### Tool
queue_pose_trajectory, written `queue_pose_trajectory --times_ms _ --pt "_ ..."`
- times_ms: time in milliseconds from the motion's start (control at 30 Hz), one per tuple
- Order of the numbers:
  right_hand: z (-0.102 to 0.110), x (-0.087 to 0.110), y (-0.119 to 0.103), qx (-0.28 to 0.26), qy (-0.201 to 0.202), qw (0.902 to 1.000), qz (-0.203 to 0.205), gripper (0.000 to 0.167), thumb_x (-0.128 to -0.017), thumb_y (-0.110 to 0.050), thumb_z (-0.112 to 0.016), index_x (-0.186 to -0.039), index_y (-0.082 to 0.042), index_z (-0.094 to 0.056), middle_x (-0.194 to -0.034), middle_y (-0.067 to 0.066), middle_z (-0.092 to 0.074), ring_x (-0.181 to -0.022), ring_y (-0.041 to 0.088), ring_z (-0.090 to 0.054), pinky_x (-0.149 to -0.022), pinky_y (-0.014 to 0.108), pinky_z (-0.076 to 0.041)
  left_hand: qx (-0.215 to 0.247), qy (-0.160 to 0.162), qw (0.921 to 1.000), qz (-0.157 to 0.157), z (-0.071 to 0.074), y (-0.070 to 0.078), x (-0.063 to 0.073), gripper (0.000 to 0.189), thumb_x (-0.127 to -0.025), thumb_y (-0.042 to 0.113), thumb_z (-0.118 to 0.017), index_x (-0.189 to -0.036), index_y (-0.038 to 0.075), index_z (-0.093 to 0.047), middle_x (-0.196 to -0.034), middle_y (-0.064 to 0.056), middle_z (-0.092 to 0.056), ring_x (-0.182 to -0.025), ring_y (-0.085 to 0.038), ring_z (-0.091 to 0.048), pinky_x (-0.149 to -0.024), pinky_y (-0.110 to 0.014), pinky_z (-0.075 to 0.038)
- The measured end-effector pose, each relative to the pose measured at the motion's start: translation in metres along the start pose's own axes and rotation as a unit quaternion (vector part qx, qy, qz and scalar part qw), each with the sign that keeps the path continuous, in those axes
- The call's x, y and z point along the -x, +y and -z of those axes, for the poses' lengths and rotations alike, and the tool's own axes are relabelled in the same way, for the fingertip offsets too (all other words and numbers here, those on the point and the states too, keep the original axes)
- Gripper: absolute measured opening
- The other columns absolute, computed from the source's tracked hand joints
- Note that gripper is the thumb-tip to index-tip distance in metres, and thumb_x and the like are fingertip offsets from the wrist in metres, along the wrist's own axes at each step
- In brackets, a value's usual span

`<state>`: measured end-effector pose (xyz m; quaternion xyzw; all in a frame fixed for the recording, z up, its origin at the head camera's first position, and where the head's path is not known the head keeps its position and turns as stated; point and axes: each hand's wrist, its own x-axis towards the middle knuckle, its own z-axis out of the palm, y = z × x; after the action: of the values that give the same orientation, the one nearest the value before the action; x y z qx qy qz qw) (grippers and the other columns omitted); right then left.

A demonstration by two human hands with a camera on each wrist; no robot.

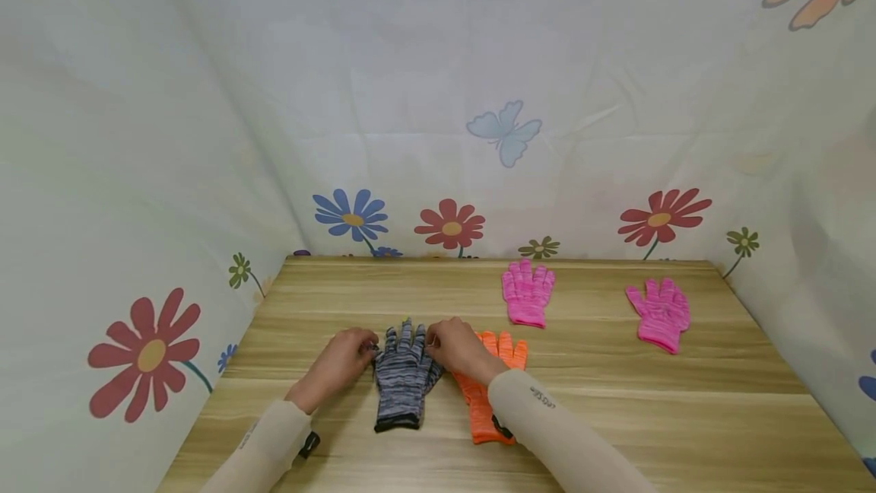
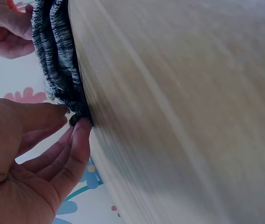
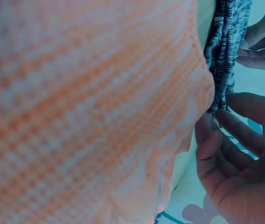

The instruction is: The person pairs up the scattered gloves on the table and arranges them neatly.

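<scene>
A grey-and-black knitted glove (image 1: 401, 383) lies on the wooden table with its fingers pointing away and its dark cuff toward me. At its left edge my left hand (image 1: 342, 362) pinches a fingertip of the glove between thumb and fingers, seen close up in the left wrist view. My right hand (image 1: 461, 347) pinches the glove's upper right side; the right wrist view shows the thumb and fingers at the knit's end. An orange glove (image 1: 479, 405) lies just to the right, partly hidden under my right hand and forearm.
Two pink gloves lie farther back on the right: one pink glove (image 1: 528, 297) near the table's rear edge, another pink glove (image 1: 662, 316) farther right. White cloth walls (image 1: 411, 82) printed with flowers and butterflies enclose the wooden table (image 1: 602, 409) at the back and sides.
</scene>
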<state>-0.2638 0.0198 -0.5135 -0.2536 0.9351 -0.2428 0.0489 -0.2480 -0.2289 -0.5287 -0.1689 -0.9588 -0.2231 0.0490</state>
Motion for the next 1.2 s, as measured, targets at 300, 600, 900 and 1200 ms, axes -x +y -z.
queue_pose_trajectory --times_ms 300,600,900,1200 --pt "-0.002 0.0 -0.001 0.004 -0.011 0.9999 0.01 0.013 -0.092 -0.011 -0.065 -0.102 -0.013 -0.073 -0.09 0.002 -0.072 -0.072 0.011 -0.065 -0.062 0.024 -0.054 -0.004 0.006 0.9999 -0.008 -0.002 0.0 -0.001 0.016 -0.085 -0.001 -0.071 -0.099 0.006 -0.074 -0.091 -0.005 -0.073 -0.081 -0.016 -0.068 -0.07 -0.034 -0.056" --pt "0.006 0.004 -0.003 -0.002 0.007 0.9998 0.016 0.022 -0.091 -0.004 -0.06 -0.105 -0.012 -0.074 -0.088 0.001 -0.072 -0.067 0.008 -0.061 -0.062 0.023 -0.052 -0.014 0.037 0.9987 -0.033 0.0 -0.001 0.001 0.015 -0.088 -0.001 -0.066 -0.097 0.006 -0.075 -0.093 -0.006 -0.073 -0.087 -0.021 -0.07 -0.076 -0.037 -0.058" --pt "0.013 0.013 -0.003 0.01 0.014 0.9998 0.012 0.02 -0.09 -0.007 -0.063 -0.104 -0.012 -0.075 -0.093 0.0 -0.074 -0.077 0.011 -0.066 -0.067 0.025 -0.055 -0.022 0.041 0.9983 -0.036 0.003 -0.002 0.0 0.015 -0.086 -0.003 -0.068 -0.096 0.005 -0.075 -0.09 -0.006 -0.072 -0.084 -0.02 -0.068 -0.074 -0.036 -0.057" --pt "0.015 0.023 -0.002 0.021 0.01 0.9996 0.017 0.012 -0.087 -0.008 -0.066 -0.093 -0.013 -0.076 -0.084 -0.002 -0.072 -0.073 0.012 -0.065 -0.062 0.024 -0.053 -0.02 0.032 0.999 -0.025 0.001 -0.003 0.001 0.014 -0.087 -0.002 -0.069 -0.097 0.006 -0.074 -0.09 -0.006 -0.07 -0.083 -0.018 -0.066 -0.073 -0.035 -0.056"
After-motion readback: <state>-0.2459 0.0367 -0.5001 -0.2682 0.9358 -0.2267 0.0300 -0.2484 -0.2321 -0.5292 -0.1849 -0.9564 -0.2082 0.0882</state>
